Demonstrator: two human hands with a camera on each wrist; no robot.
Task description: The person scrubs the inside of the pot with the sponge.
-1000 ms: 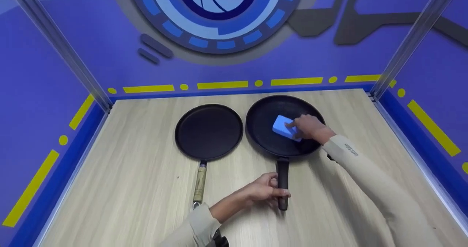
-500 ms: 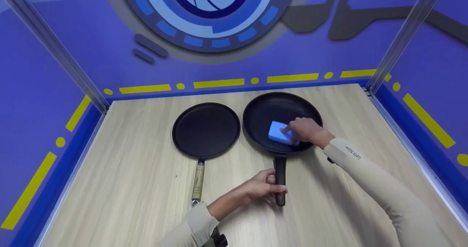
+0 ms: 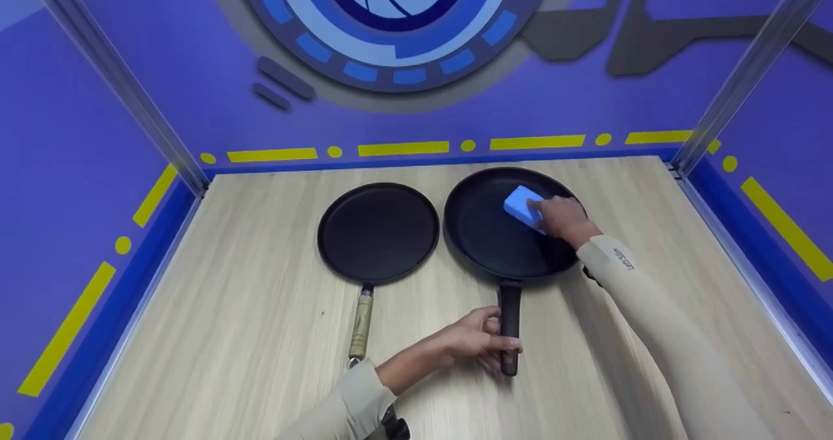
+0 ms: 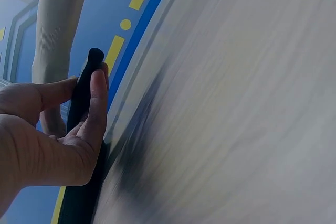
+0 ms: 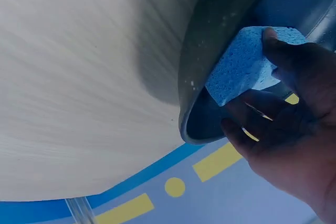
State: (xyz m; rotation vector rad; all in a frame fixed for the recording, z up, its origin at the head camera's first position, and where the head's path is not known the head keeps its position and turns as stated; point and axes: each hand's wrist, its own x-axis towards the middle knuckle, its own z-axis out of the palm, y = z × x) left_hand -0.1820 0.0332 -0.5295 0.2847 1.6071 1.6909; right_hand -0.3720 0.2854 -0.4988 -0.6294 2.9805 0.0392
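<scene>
While the right hand (image 3: 563, 217) pinches the blue sponge (image 3: 520, 204) between thumb and fingers, inside the deep pan (image 3: 478, 238) and a little toward its far side, the left hand (image 3: 478, 337) grips that pan's black handle (image 3: 511, 306), thumb and fingers on opposite sides of it. Both hands are thus narrow, each holding one thing. The step looks to be wiping the pan's inner face; how much of the sponge's underside touches it cannot be told. The next move would seem to call for a steady grip on the handle, so that the pan does not turn, with the sponge pressed down and drawn across the surface.

Just left of the deep pan lies the flat pan (image 3: 377, 235), no hand on it, its wooden handle (image 3: 361, 323) pointing back toward the person. Counted, there are two pans, two handles, one to each pan, one sponge and two hands. Beneath the pans spreads the wood-grained worktop (image 3: 260, 264), and behind it stands a blue wall (image 3: 195, 88) with yellow marks along its foot.
</scene>
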